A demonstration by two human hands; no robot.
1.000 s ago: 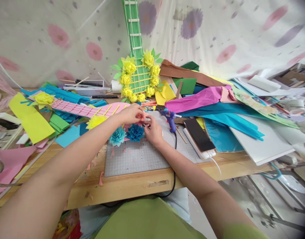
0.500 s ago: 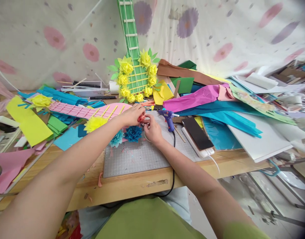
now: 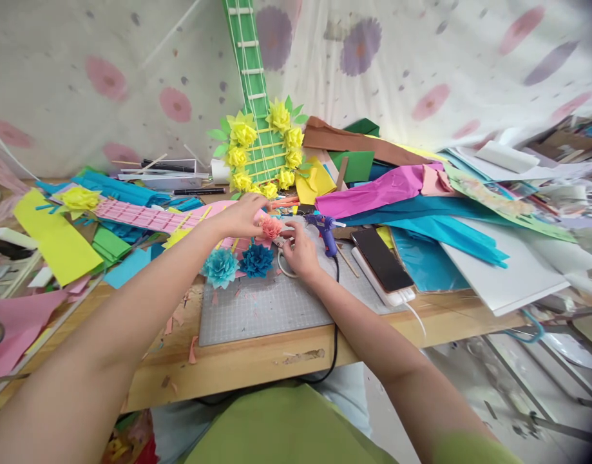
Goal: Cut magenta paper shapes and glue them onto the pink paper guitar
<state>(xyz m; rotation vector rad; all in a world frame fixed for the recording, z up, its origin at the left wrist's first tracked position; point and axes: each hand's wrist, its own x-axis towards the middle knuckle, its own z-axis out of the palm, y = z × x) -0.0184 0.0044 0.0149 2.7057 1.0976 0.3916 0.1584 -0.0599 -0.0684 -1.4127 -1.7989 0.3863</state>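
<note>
A coral paper flower (image 3: 270, 227) sits at the right end of the pink paper guitar (image 3: 165, 218). My left hand (image 3: 242, 216) comes from the left, its thumb and fingers on the flower's left edge. My right hand (image 3: 300, 249) is just to the right of the flower, fingers bent and apart, nothing visible between them. Beneath it, partly hidden, lies a pale ring-shaped handle (image 3: 286, 273). A light blue paper flower (image 3: 220, 267) and a dark blue paper flower (image 3: 257, 260) are at the guitar's near edge. My left forearm covers part of the guitar and a yellow flower.
A purple glue gun (image 3: 327, 232) rests right of my right hand, its cord running over the grey cutting mat (image 3: 257, 316) and table edge. A phone (image 3: 382, 260) lies on a white power strip. Behind stands a green guitar (image 3: 264, 138) with yellow flowers; coloured paper (image 3: 377, 187) is piled right.
My left hand has shifted slightly left, and the fingers of my right hand have drawn apart from the coral flower. More of the flower shows now.
</note>
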